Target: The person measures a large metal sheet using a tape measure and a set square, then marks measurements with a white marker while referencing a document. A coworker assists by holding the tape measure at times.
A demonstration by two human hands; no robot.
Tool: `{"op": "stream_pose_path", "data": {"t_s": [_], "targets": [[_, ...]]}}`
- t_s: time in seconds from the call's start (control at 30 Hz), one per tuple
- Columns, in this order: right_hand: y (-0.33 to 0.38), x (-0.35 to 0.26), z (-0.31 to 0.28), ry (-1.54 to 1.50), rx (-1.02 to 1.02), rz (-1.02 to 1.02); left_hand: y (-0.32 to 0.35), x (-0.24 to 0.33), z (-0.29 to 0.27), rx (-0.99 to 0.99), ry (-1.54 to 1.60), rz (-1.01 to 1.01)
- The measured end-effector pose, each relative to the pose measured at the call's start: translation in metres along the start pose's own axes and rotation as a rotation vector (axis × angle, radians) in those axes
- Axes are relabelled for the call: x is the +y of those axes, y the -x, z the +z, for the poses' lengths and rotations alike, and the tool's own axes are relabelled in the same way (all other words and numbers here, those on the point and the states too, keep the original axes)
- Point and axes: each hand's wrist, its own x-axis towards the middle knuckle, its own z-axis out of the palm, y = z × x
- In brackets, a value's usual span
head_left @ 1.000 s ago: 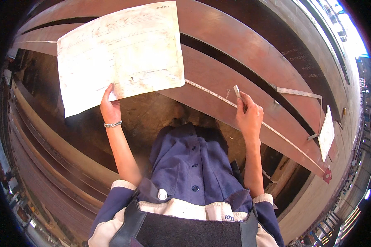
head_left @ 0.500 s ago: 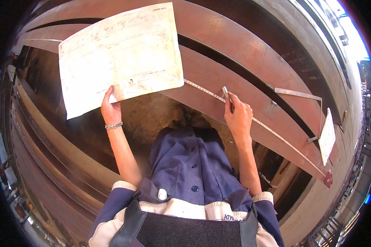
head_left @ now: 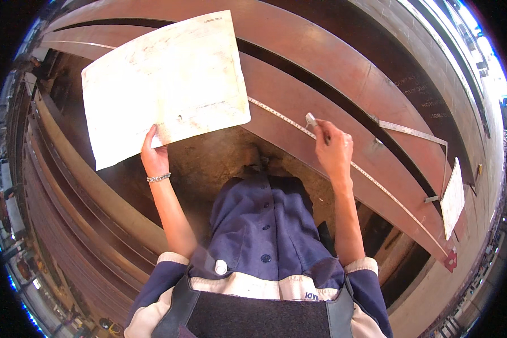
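My left hand (head_left: 155, 155) grips a large, stained sheet of paper (head_left: 163, 84) by its lower edge, thumb on top. Bright light washes out most of its print. My right hand (head_left: 335, 149) pinches a short whitish stick (head_left: 311, 119), which looks like chalk. Its tip is just past a measuring tape (head_left: 377, 185); I cannot tell whether it touches the metal. The tape is stretched along a reddish-brown steel beam (head_left: 293, 100), passes behind the paper and ends at a red piece (head_left: 450, 261) on the right.
A metal square (head_left: 414, 132) lies across the beams on the right, near a small white sheet (head_left: 453, 198). A dark gap (head_left: 304, 79) runs between the beams. More long steel sections (head_left: 79, 208) lie to my left. Brown ground (head_left: 208, 155) shows below the beam.
My right hand has turned and shifted slightly to the right, still pinching the stick. The paper sits slightly lower in view. The whole view has shifted a little.
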Motion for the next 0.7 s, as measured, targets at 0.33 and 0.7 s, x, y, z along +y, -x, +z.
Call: {"op": "stream_pose_path", "data": {"t_s": [0.33,0.7], "targets": [[-0.008,0.021,-0.069,-1.328,0.023,0.390,0.025,0.022,-0.075,0.184,-0.015,0.137],[0.003,0.019,-0.038,-1.840,0.043,0.541,0.026,-0.010,-0.134,0.339,0.134,0.047]]}}
